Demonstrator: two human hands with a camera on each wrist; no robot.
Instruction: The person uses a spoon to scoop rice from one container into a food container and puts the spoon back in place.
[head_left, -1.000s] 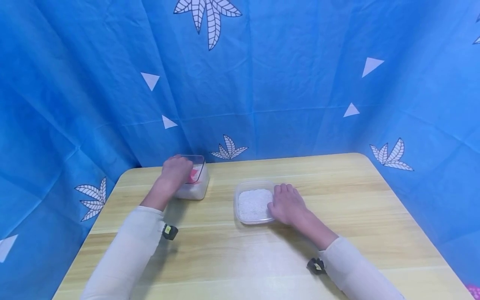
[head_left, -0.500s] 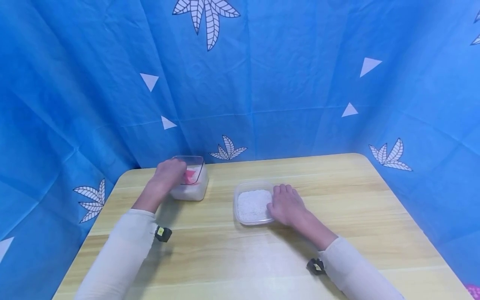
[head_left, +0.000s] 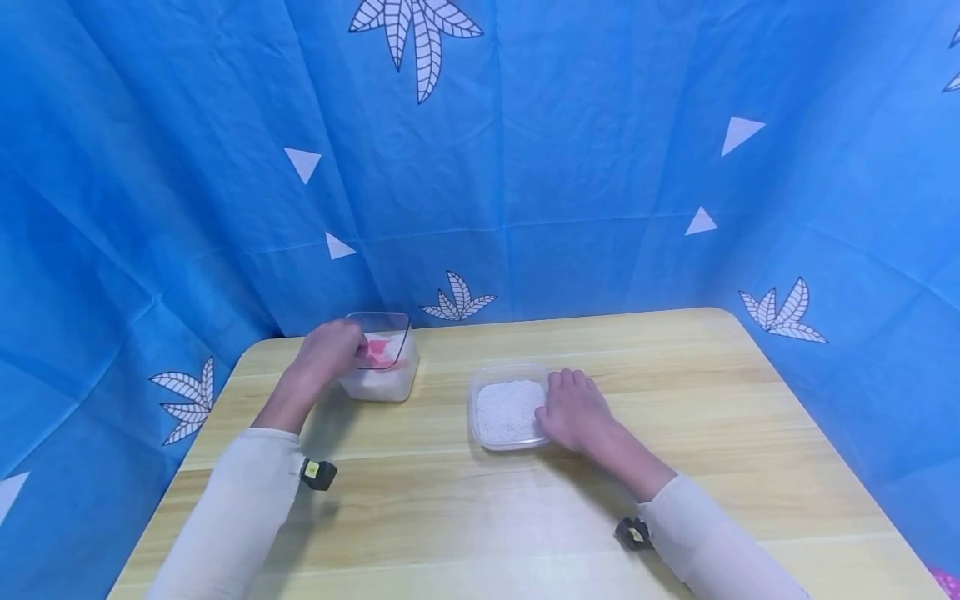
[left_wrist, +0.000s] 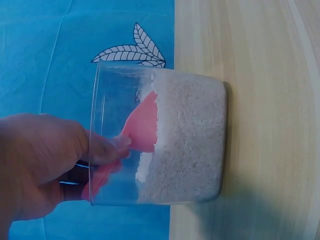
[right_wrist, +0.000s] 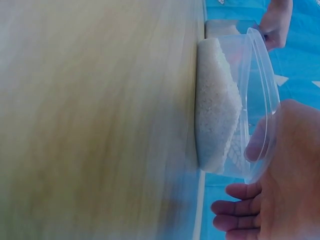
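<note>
My left hand [head_left: 326, 350] pinches the handle of a pink scoop [left_wrist: 142, 125] at the rim of a deep clear container [head_left: 378, 387]. The scoop's broad end tilts down into the white rice [left_wrist: 185, 135], which fills the container's lower part. My right hand [head_left: 576, 410] holds the right wall of a shallow clear plastic tub [head_left: 507, 445]. In the right wrist view its thumb lies inside the rim while the other fingers extend outside. Rice [right_wrist: 217, 107] is heaped in this tub, highest near the middle.
Both containers stand on a light wooden table [head_left: 465, 517], the deep one at the back left and the tub near the middle. A blue curtain [head_left: 570, 167] with leaf prints hangs behind the back edge and along both sides.
My left hand has shifted left and slightly lower in the head view, with the scoop still in the deep container. More of the pink shows now. My right hand has stayed at the tub.
</note>
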